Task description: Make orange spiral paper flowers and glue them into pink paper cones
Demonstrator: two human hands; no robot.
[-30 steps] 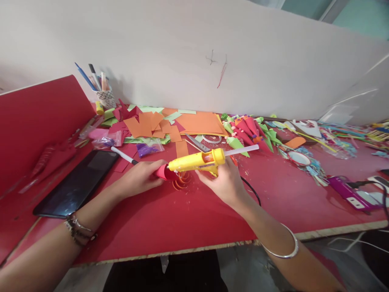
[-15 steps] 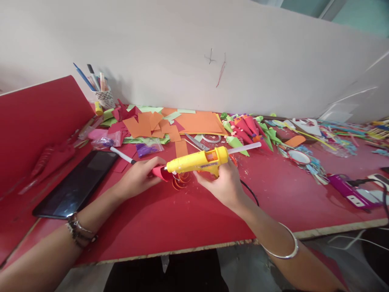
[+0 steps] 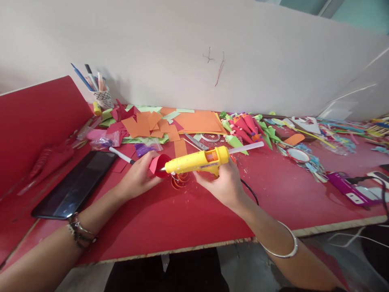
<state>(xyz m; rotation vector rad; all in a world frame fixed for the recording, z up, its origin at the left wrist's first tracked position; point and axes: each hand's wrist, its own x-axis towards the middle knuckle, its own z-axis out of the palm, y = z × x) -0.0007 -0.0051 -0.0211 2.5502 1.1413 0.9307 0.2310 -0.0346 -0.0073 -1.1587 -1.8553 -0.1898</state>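
A yellow hot glue gun [image 3: 197, 161] is gripped in my right hand [image 3: 225, 182], with a clear glue stick [image 3: 246, 147] poking out of its back. Its metal nozzle points left, into the open mouth of a red paper cone [image 3: 158, 164]. My left hand [image 3: 138, 177] is closed around that cone, and its narrow end is hidden by the fingers. Just below the nozzle, thin orange curled strips [image 3: 178, 181] lie on the red table [image 3: 182, 219]. A white marker [image 3: 121, 155] lies behind my left hand.
A black phone [image 3: 73, 182] lies at the left. Orange paper pieces [image 3: 141, 123] and finished-looking green and red cones [image 3: 244, 126] are spread along the wall. Scissors [image 3: 194, 142] lie behind the glue gun. A purple power strip [image 3: 346, 187] sits at the right; a pen cup [image 3: 103, 97] stands back left.
My left hand has turned the red paper so its rolled opening shows more and stands higher. The glue gun's nozzle has moved slightly left, into the opening.
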